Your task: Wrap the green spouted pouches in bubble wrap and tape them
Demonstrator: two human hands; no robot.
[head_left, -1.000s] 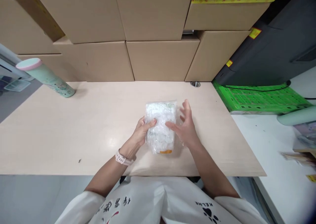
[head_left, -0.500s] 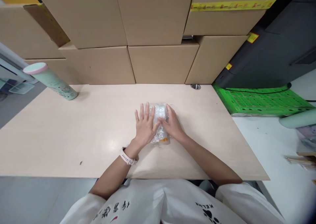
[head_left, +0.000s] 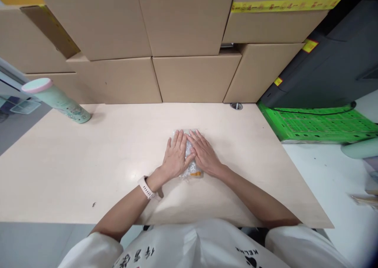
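**Two flat hands pressed on a plastic packet**

The left hand (head_left: 176, 156) and right hand (head_left: 204, 154) are laid palm-down, side by side, with fingers stretched out. Nothing is gripped. Beneath them a clear plastic packet (head_left: 191, 168) is pressed against the table (head_left: 112, 149), near its middle. Only its near end, with an orange label (head_left: 195, 174), and a strip between the hands can be seen. A pale watch (head_left: 145, 188) is worn on the left wrist.

The step in hand is judged to be flattening the packet. For it to be lifted, fingertips would first have to be worked under an edge.

Farther off, a mint bottle (head_left: 56, 100) is stood at the table's left rear. Cardboard boxes (head_left: 195, 77) are stacked behind, and a green crate (head_left: 319, 122) is set to the right.
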